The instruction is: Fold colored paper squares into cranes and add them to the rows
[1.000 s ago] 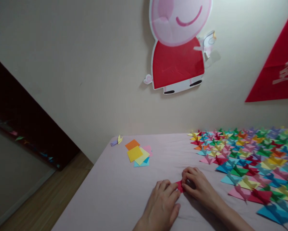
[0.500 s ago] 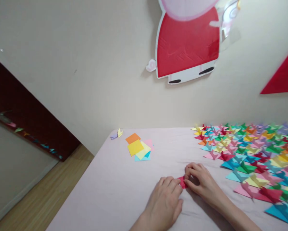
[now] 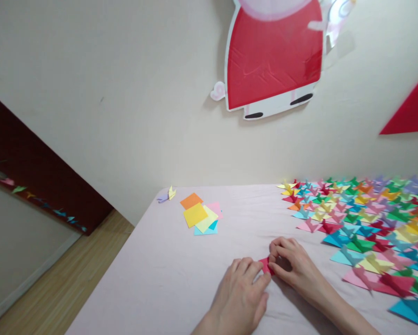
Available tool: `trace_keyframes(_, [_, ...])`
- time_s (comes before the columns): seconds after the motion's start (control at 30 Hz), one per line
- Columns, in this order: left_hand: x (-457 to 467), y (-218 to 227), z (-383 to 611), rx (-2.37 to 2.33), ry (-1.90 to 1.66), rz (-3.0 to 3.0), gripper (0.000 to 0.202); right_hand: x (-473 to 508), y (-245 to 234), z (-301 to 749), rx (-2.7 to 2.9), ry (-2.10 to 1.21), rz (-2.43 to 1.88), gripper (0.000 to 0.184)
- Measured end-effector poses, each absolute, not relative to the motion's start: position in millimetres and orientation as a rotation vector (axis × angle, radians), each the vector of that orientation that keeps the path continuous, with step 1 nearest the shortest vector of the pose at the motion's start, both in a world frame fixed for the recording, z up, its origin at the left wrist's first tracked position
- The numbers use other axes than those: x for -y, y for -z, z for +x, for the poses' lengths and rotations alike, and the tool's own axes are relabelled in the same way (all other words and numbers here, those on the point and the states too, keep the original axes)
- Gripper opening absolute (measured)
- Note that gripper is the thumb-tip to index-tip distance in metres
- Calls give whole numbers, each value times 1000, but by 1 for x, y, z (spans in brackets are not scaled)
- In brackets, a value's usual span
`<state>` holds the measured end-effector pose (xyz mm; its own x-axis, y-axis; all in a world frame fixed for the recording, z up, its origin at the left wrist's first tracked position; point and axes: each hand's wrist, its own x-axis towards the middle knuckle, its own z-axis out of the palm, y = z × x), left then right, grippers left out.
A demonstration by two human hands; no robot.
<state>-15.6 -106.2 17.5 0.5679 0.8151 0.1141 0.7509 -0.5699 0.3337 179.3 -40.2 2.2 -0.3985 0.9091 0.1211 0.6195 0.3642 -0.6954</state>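
A small piece of red paper (image 3: 265, 266) lies on the pale pink tablecloth between my hands, mostly covered by fingers. My left hand (image 3: 242, 291) rests palm down, its bent fingertips holding the paper's left side against the cloth. At the right edge, my right hand (image 3: 294, 263) pinches the paper between thumb and fingers, with a gap showing inside the curl. How the paper is folded underneath is hidden.
Loose paper squares (image 3: 195, 215) in several colours overlap left of centre. Two small folded papers (image 3: 167, 195) sit at the far left corner. Rows of folded paper cranes (image 3: 372, 232) fill the right side. Behind stands a wall with a red cartoon cutout (image 3: 275, 60).
My left index finger has shifted slightly over the paper's lower edge. The right hand keeps its pinch. The whole view has shifted slightly.
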Motion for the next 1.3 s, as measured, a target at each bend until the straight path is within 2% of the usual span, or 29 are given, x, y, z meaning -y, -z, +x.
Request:
trace_keyframes(0.47, [105, -17, -16, -1297, -369, 2560, 35, 41, -1, 178, 2148, -782, -1327, 14])
trace_keyframes(0.77, [105, -14, -16, -1307, -399, 2533, 31, 42, -1, 179, 2139, -767, -1340, 9])
trace_keyframes(1.3, [105, -13, -14, -1311, -434, 2515, 38, 43, 1, 179, 2139, -750, -1362, 10])
